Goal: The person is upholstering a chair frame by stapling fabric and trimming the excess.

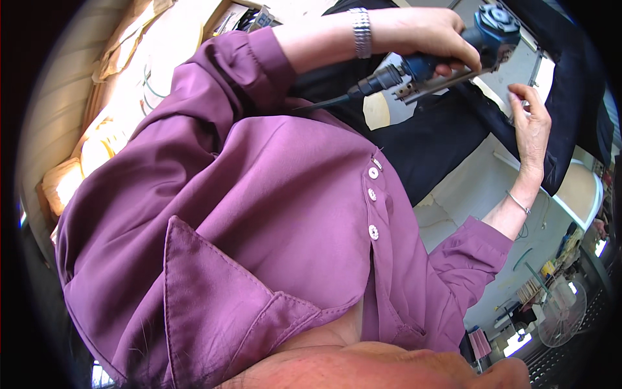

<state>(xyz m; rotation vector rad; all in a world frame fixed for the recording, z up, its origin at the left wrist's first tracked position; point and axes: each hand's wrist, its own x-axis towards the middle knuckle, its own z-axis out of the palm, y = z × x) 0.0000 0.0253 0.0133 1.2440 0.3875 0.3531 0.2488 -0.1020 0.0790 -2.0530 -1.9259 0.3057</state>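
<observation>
My left hand [450,42], below a metal-banded watch [361,32], is closed around a blue and black corded power tool [466,52]. The tool's round, ribbed head [499,19] points to the upper right, and its cord [327,102] runs left toward my shirt. Close under the tool lies a narrow metal bar with a slotted bracket [408,96]; I cannot tell whether it is part of the tool. My right hand [532,120], with a thin bracelet, is apart from the tool, beside a pale panel [505,74]. Its fingers are loosely bent and somewhat apart, with nothing visible in them.
Dark trousers [434,136] cover my legs under the tool. A pale rounded board with a light edge [580,194] stands past my right forearm. On the lower right are a fan [562,311] and assorted clutter. Bright, crumpled bags [71,178] lie at the left.
</observation>
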